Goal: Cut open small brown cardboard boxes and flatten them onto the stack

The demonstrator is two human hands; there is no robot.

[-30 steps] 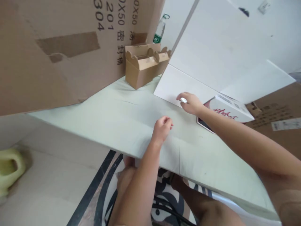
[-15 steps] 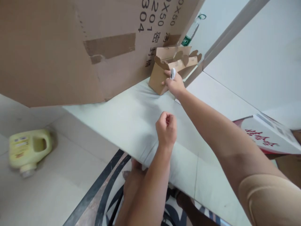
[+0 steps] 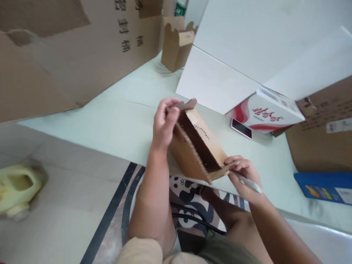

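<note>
A small brown cardboard box (image 3: 187,161), its top open, is held tilted between both hands over the table's near edge. My left hand (image 3: 163,126) is closed on the end flap at its far left, thumb over the rim. At the near right end, my right hand (image 3: 244,178) pinches the other end flap. A slim white object (image 3: 251,184) is tucked in that same hand; its kind is mostly hidden. The inside of the box is dark, with a few tiny light specks. Another open cardboard box (image 3: 173,49) stands at the back.
The pale table (image 3: 118,113) bears a large carton (image 3: 82,62) at left, a phone (image 3: 241,128), a white and red box (image 3: 264,110) and a blue box (image 3: 324,187) at right. A green-labelled bottle (image 3: 180,8) is behind. A yellow jug (image 3: 19,187) lies on the floor.
My right hand has brought a cardboard box from the back towards me. My left hand, a loose fist before, now grips its other end. The view has turned right.
</note>
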